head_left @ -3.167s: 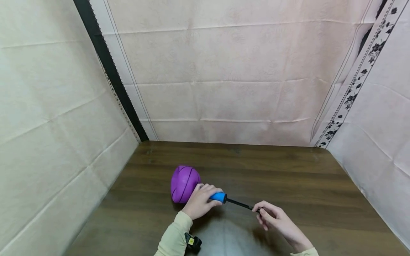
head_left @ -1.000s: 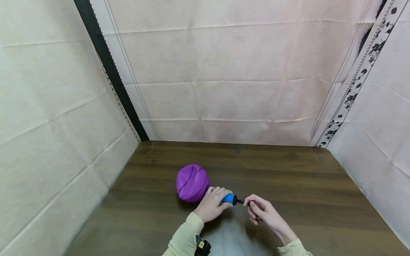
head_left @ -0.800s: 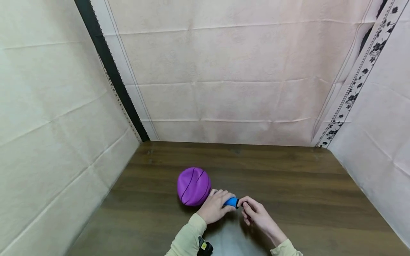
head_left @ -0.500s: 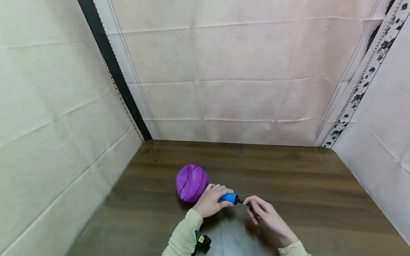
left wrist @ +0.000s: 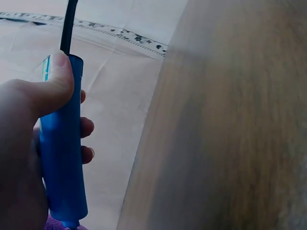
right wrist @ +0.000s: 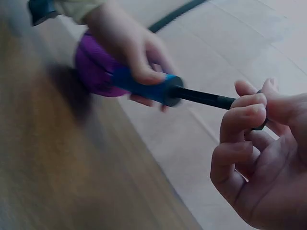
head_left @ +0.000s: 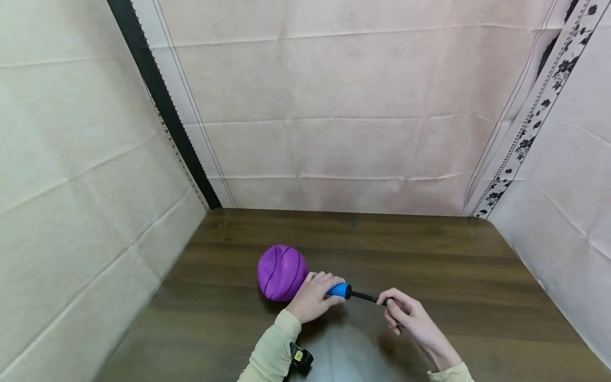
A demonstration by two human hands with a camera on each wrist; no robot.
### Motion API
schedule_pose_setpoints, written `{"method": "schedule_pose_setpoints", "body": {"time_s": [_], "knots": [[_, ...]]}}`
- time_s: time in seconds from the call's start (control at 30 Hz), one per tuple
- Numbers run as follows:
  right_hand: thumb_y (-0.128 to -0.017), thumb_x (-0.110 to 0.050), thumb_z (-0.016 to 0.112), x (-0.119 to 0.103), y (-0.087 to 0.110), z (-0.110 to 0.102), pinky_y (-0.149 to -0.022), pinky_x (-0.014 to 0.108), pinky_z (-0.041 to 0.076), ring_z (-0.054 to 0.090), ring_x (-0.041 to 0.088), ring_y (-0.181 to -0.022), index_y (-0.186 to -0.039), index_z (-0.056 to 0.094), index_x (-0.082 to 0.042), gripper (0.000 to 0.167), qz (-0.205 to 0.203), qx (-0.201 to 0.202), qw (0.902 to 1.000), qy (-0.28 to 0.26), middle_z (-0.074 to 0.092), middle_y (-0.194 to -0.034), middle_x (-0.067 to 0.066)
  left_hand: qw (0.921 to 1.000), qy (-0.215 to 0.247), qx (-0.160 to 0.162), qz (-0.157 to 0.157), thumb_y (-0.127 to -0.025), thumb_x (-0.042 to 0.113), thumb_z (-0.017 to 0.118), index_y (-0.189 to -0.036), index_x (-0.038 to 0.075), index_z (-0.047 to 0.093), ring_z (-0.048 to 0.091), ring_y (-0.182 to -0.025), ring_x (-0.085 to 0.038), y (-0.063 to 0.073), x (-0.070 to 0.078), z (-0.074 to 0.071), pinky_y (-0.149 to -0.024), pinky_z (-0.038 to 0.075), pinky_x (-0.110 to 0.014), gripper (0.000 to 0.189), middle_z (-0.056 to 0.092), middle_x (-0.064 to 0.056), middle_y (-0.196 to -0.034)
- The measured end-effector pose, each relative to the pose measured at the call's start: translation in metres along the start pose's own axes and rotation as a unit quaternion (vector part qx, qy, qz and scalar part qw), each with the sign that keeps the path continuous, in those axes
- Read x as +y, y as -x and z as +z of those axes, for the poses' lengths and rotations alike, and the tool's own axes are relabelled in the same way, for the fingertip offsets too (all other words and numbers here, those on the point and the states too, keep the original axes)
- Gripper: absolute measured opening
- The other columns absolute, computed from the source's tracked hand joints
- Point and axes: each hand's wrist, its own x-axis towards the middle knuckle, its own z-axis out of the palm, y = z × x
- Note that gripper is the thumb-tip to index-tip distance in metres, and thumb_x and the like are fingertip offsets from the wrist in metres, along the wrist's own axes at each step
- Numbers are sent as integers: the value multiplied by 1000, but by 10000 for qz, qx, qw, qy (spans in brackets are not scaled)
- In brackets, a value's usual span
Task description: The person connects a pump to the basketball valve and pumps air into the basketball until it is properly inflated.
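A purple ball (head_left: 282,272) with dark seam lines and a slight dent rests on the table, left of my hands. My left hand (head_left: 312,298) grips the blue barrel of a hand pump (head_left: 339,290), thumb along one side and fingers round the other in the left wrist view. The barrel's far end points into the ball; the joint itself is mostly hidden by the left hand. Out of the barrel's near end runs a black rod (right wrist: 204,97), partly drawn out. At the rod's end my right hand (head_left: 414,321) pinches the black handle between thumb and fingers.
The brown wood-grain table (head_left: 406,249) is enclosed by pale cloth walls (head_left: 334,132) at the back and both sides. A black wrist camera (head_left: 302,358) is strapped to the left sleeve (head_left: 271,345).
The rod slid into the barrel about 0.8 seconds ago and is drawn out again now, the right hand moving rightward. Since the oldest frame the ball looks rounder and sits slightly further right.
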Motion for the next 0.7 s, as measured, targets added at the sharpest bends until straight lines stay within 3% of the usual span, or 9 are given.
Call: {"method": "schedule_pose_setpoints", "body": {"time_s": [0.1,0.27,0.37,0.57,0.7], "knots": [[-104,-5,33,13,-10,10,-40,42,28,35,22,-47,-109,50,1,19,-109,-183,9998,-40,33,-64,22,9998,-175,5,94,-94,44,57,-121,22,60,55,-98,-9,1,2,3,-95,39,-33,35,65,7,-109],[-105,-6,32,31,-21,26,-39,38,32,35,20,-45,-108,41,14,22,18,-308,9994,-146,30,-65,27,9991,-304,-143,244,-94,46,55,-122,24,60,55,-95,-8,5,5,10,-95,39,-31,36,65,8,-106],[-105,-8,34,36,-22,30,-38,37,34,38,15,-46,-109,44,12,23,142,-279,9995,-42,32,-66,27,9992,-225,-242,245,-94,48,54,-123,24,60,55,-96,-8,7,5,12,-96,38,-31,38,65,8,-108],[-105,-10,37,33,-17,24,-39,32,40,44,7,-49,-112,49,7,22,332,-390,9978,432,39,-67,28,9992,-152,-240,278,-92,51,55,-125,25,62,57,-101,-8,9,-1,7,-98,38,-32,42,66,9,-109],[-106,-10,33,23,-9,10,-42,32,42,46,11,-50,-113,52,2,24,287,-385,9979,434,42,-69,27,9996,-121,-129,230,-92,49,57,-124,26,62,57,-101,-8,7,-7,0,-97,39,-32,40,66,10,-109]]}}
